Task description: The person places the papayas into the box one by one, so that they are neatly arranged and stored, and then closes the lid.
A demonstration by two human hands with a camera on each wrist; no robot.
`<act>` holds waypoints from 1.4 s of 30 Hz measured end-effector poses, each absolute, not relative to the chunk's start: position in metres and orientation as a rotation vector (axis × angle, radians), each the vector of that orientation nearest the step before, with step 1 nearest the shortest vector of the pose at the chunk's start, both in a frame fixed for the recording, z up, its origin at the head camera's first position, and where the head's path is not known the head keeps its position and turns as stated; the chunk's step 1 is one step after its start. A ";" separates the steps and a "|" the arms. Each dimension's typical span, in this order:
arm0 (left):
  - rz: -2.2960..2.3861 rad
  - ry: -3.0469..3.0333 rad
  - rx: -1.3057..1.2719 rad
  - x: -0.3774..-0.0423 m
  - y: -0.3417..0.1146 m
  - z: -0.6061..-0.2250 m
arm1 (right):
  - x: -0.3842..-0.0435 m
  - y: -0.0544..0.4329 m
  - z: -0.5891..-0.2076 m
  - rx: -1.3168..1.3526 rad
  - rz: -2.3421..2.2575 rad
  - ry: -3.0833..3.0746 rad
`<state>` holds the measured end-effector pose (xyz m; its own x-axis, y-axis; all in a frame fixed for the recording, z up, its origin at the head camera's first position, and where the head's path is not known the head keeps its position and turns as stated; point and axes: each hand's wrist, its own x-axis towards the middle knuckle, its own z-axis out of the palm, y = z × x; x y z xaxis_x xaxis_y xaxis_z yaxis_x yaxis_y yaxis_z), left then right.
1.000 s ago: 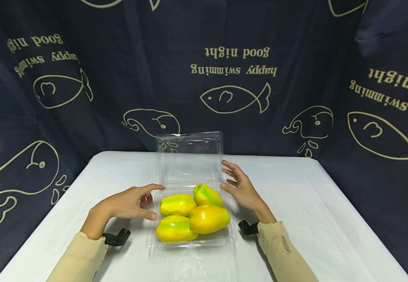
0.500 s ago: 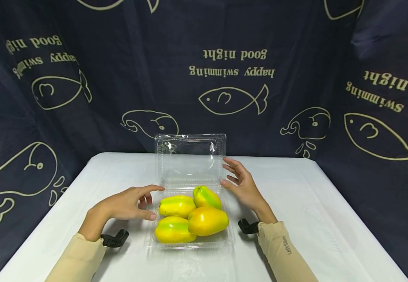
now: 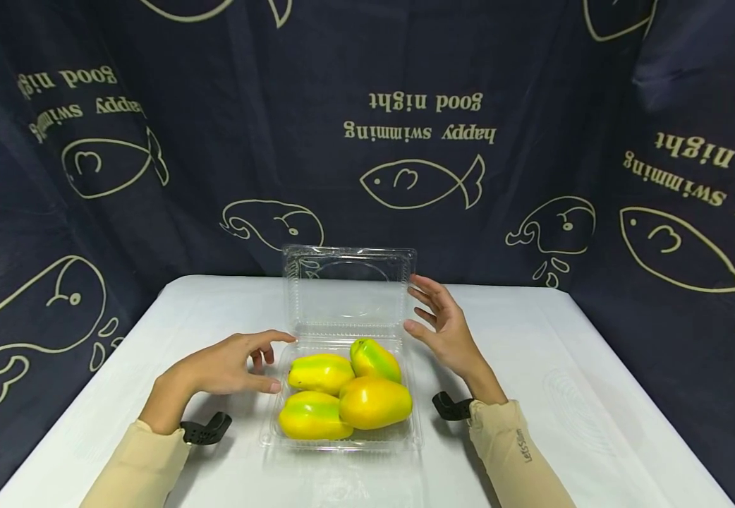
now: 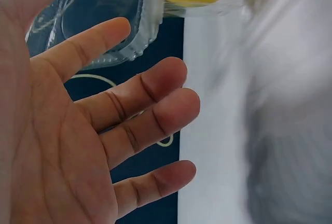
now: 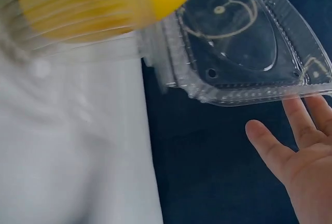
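A clear plastic clamshell box [image 3: 342, 446] stands on the table with its lid [image 3: 350, 296] raised at the back. Several smooth yellow-green fruits, like mangoes or papayas [image 3: 375, 403], lie in the base. At the left side, my left hand [image 3: 228, 365] has its index fingertip by the rear corner and its thumb near the rim; the left wrist view shows its fingers [image 4: 171, 112] loosely extended. My right hand [image 3: 445, 329] is at the lid's right edge. In the right wrist view, its fingertips [image 5: 294, 106] touch that edge, with the thumb apart from it.
A white cloth covers the table [image 3: 571, 423]. Behind it and at both sides hangs a dark blue curtain [image 3: 266, 92] printed with fish, whales and lettering. Each wrist wears a black strap mount [image 3: 207, 429].
The lid has swung a little more upright toward me. My right hand has risen slightly with its edge, while the left hand and the fruits stay in place.
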<state>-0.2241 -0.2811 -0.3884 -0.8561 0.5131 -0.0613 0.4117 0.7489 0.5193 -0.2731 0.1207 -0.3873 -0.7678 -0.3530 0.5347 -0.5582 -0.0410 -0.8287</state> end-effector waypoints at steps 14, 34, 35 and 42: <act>0.702 2.853 0.728 -0.219 -0.289 -0.380 | -0.264 0.126 -0.380 1.019 1.951 -1.962; 0.834 3.229 0.759 -0.211 -0.298 -0.349 | -0.264 0.131 -0.372 1.119 1.983 -1.873; 0.847 3.246 0.764 -0.211 -0.297 -0.349 | -0.264 0.131 -0.372 1.119 1.983 -1.874; 0.956 3.343 0.811 -0.204 -0.288 -0.338 | -0.262 0.130 -0.370 1.148 1.993 -1.839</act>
